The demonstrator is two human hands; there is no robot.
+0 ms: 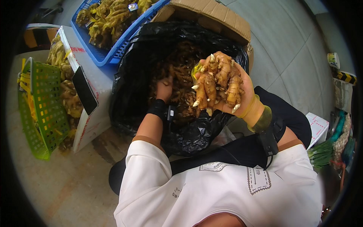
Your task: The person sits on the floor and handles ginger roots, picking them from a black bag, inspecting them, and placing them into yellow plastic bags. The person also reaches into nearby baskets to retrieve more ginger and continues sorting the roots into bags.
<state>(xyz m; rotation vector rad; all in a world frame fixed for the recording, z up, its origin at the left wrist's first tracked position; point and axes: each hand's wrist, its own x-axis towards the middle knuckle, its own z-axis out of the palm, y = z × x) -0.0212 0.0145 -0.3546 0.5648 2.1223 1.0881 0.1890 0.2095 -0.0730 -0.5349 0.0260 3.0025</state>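
My right hand (246, 95) holds up a knobbly ginger root (218, 81) with several pale shoot tips, above the right side of a cardboard box (210, 10). Yellow mesh netting (256, 113) is bunched around that wrist, and a bit of it shows by the fingertips. Down in the box, my left hand (164, 89) reaches among loose brown ginger (181, 73); its fingers are partly hidden, so its hold is unclear. A black plastic bag (133, 65) lines the box and folds over its near side.
A blue plastic basket (107, 61) of ginger in yellow netting sits at the upper left. Below it are a white foam box (99, 113), a dark phone-like slab (85, 90) and a green basket (45, 113) with yellow netting. A white box (317, 127) and green vegetables (320, 153) lie at the right.
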